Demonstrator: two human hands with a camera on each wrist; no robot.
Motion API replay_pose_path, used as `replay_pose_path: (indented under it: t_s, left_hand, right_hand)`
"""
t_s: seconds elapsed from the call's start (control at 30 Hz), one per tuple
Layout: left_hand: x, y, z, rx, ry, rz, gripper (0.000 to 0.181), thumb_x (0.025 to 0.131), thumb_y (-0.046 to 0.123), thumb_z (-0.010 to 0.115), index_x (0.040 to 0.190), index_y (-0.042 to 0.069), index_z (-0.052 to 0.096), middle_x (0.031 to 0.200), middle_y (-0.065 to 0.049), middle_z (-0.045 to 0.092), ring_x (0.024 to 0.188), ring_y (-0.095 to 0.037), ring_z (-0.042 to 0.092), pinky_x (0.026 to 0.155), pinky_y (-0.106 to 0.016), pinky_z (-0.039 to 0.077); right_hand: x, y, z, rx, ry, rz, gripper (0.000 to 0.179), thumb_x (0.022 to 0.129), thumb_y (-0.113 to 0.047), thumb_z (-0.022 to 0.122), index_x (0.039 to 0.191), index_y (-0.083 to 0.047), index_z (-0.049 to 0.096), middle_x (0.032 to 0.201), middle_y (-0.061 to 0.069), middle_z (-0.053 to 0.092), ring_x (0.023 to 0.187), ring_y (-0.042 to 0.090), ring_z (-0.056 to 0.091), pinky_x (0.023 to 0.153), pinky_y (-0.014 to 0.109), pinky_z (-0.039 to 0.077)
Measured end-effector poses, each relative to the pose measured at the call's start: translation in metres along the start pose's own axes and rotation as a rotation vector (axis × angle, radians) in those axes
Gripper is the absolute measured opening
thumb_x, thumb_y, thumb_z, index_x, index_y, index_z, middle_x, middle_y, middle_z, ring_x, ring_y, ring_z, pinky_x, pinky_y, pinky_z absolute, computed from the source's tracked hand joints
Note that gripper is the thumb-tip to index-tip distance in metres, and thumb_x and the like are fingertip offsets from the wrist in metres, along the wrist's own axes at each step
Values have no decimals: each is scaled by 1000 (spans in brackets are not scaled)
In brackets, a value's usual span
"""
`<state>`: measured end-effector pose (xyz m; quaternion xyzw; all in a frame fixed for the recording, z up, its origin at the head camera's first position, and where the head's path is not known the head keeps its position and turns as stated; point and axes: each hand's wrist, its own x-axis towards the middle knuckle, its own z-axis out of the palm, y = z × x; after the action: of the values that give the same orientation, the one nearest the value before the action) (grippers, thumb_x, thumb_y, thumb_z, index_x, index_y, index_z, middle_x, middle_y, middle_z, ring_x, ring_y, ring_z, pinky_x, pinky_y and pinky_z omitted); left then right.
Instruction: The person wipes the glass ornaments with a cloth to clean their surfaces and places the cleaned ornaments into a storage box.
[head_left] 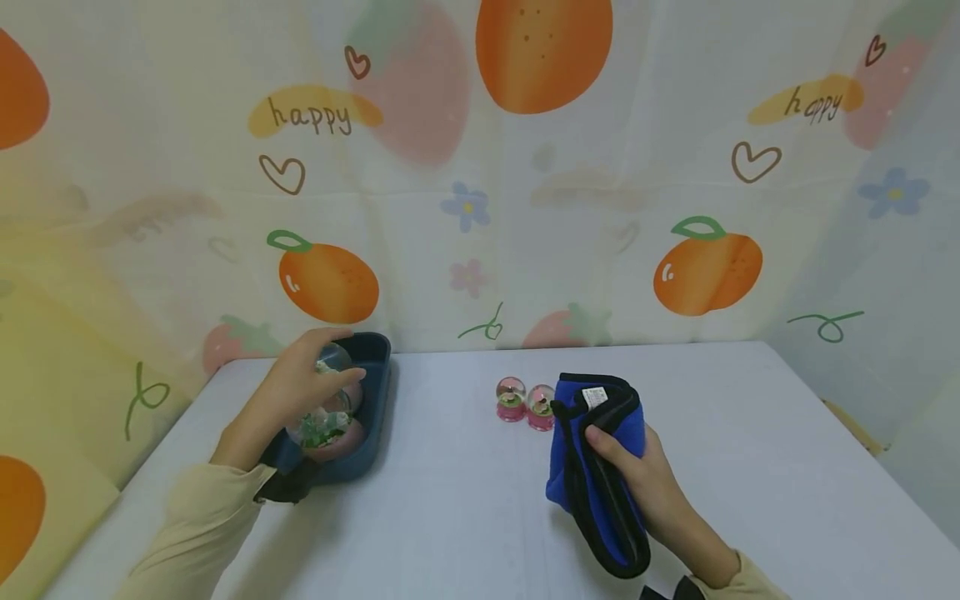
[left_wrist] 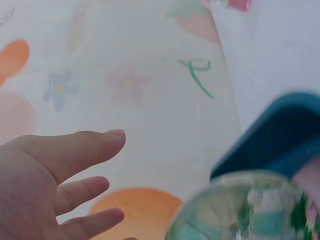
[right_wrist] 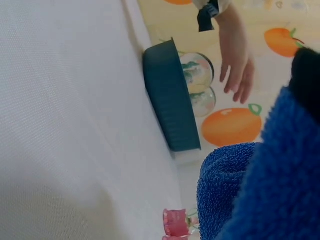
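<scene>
My left hand point(head_left: 303, 379) is over a dark blue tray point(head_left: 381, 375) that holds glass snow globes point(head_left: 326, 429) with green and white contents. Its fingers are spread and relaxed, with nothing between them. In the right wrist view the fingers of that hand point(right_wrist: 237, 65) hang just beside the tops of the globes point(right_wrist: 197, 72). On the right side, my right hand point(head_left: 656, 483) grips a folded blue towel point(head_left: 596, 467) with black edging and a white label, thumb on its front. The towel point(right_wrist: 265, 195) hides that hand's fingers in the right wrist view.
Two small globes point(head_left: 511, 400) on pink bases stand on the white table point(head_left: 450, 517), left of the towel and partly overlapped by it. Behind the table hangs a curtain point(head_left: 510, 233) printed with fruit, hearts and flowers.
</scene>
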<state>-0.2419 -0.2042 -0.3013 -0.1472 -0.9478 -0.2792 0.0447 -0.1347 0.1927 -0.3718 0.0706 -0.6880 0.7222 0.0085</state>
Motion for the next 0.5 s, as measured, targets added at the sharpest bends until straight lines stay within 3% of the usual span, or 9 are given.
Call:
replay_pose_path:
  t_s: [0.2,0.3,0.33,0.43,0.5]
  left_hand:
    - [-6,17,14,-10,21,34,61,90,25,72,141,2,48,148,-26,44,130,-43,46,107,-62,39]
    - [-8,24,22,-28,26,36,60,90,24,72,141,3,49,145,-23,48,98,-37,62,88,-51,52]
    - [-8,26,25,-33,31,43,59,90,23,72,140,3,49,144,-23,49,96,-36,63,87,-50,53]
    - [-7,34,34,-64,31,45,59,90,22,72,141,3,49,145,-21,49,104,-37,62,93,-51,52]
    - [-5,37,40,-79,40,59,58,90,22,72,141,4,50,146,-20,49,127,-39,52,106,-58,42]
  right_hand:
    - [0,0,0,-4,-7,-7,23,100,-19,52,118,-5,49,95,1,69,80,18,72,72,33,60]
    - [0,1,0,1,-9,-10,21,101,-19,52,117,-6,49,95,1,70,80,18,72,72,33,61]
    - [0,1,0,3,-8,-10,21,100,-19,52,117,-6,50,95,1,70,80,17,72,72,33,61]
    - [0,1,0,6,-3,-10,19,100,-18,52,116,-7,50,95,1,70,80,17,72,72,33,61]
    - [0,2,0,4,0,-8,19,100,-18,52,116,-7,50,95,1,70,80,17,72,72,33,61]
